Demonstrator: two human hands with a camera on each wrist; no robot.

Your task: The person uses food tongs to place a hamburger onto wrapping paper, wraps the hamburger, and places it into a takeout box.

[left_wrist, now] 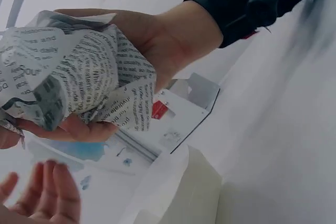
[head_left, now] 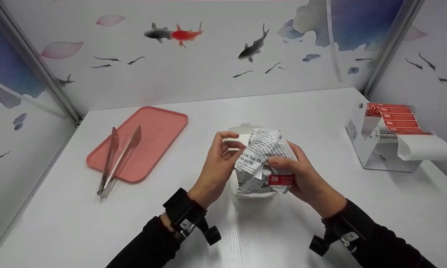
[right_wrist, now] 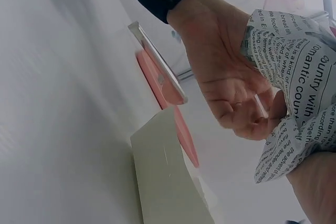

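A bundle wrapped in newsprint-patterned paper point(head_left: 259, 149) is held up above the table, its contents hidden. My right hand point(head_left: 301, 171) grips it from the right, thumb on the near face beside a red sticker point(head_left: 281, 180). On the bundle's left side is my left hand point(head_left: 219, 163), fingers loosely bent; in the left wrist view its fingers point(left_wrist: 50, 192) are apart from the paper. Below the bundle stands a white paper box point(right_wrist: 163, 166), mostly hidden from above, with a flap point(head_left: 245, 128) behind it.
A pink tray point(head_left: 152, 149) lies at the left, with metal tongs point(head_left: 115, 163) resting partly across it. A label dispenser point(head_left: 383, 149) carrying a roll of red stickers stands at the right. Printed panels point(head_left: 216, 74) enclose the table's back and sides.
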